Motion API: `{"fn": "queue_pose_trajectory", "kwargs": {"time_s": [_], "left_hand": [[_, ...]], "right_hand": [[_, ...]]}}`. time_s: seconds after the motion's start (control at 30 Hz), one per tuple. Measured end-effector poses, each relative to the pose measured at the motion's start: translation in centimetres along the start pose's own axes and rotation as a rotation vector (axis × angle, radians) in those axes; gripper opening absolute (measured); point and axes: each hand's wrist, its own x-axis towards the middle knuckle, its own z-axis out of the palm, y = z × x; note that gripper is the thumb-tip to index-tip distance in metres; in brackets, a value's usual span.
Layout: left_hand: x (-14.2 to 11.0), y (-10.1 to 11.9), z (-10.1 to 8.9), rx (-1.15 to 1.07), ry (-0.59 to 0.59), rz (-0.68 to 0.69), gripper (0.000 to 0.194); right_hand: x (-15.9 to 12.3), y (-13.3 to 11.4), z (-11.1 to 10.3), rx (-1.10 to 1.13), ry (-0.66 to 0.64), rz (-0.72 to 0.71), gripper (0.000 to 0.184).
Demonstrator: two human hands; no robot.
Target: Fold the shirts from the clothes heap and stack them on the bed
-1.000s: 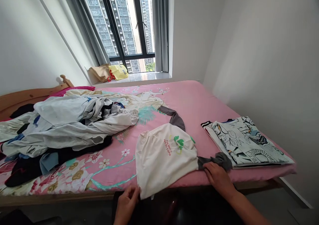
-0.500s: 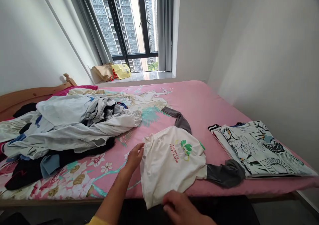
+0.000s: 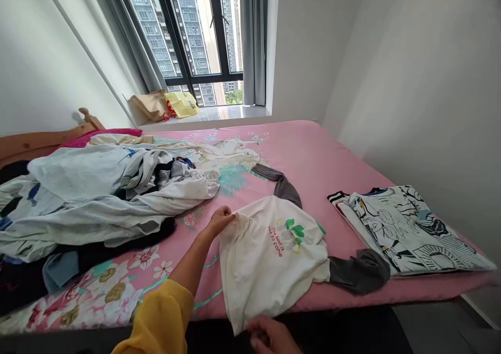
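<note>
The white shirt (image 3: 274, 270) lies on the near part of the bed (image 3: 309, 150), its hem towards the left and its near hem corner hanging over the bed's near edge. Handling it well, I would judge, calls for light, even tension along the hem, with both corners drawn level so the loose ripples flatten without the body twisting; the bunched near grey sleeve (image 3: 358, 273) and the bent far grey sleeve (image 3: 287, 189) would want care too. The left hand (image 3: 218, 222) is nearly closed, thumb and fingertips pinching the far hem corner. The right hand (image 3: 274, 335) is half curled at the near hem corner, low in the view; it seems to touch the cloth, but whether it grips I cannot tell. A heap of clothes (image 3: 78, 176) lies to the left, and a neat stack of printed shirts (image 3: 415, 234) to the right, just beside the near sleeve.
</note>
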Motion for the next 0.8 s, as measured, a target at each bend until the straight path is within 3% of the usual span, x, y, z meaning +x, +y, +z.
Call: {"fn": "queue_pose_trajectory", "kwargs": {"time_s": [0.1,0.2,0.33,0.47,0.57,0.67,0.73,0.8], "left_hand": [[-2.6,0.0,-2.5,-0.048,0.098,0.024,0.006],[-5.2,0.3,-5.2,-0.060,0.183,0.046,0.016],[-7.5,0.2,-7.9,-0.065,0.199,0.031,0.011],[-8.5,-1.2,-9.4,-0.124,0.257,-0.045,0.010],[-9.2,-2.0,-9.5,-0.215,0.242,-0.107,0.021],[-10.2,-1.9,-9.2,-0.292,0.056,-0.153,0.031],[-11.2,-1.4,-9.2,-0.314,-0.088,-0.164,0.035],[-12.3,-0.8,-9.6,-0.320,-0.189,-0.157,0.035]], "right_hand": [[1.6,-1.3,0.2,0.033,0.169,-0.079,0.024],[3.0,-2.3,0.9,-0.074,0.224,-0.091,0.023],[2.8,-1.9,2.0,-0.359,0.250,-0.136,0.041],[0.3,0.2,1.8,-0.344,0.126,0.018,0.015],[-1.2,2.1,1.7,-0.009,-0.018,0.272,0.024],[-1.0,3.1,2.7,0.595,-0.100,0.434,0.053],[-0.2,2.9,3.7,0.906,-0.058,0.462,0.047],[0.4,2.0,4.4,1.044,0.041,0.462,0.035]]}}
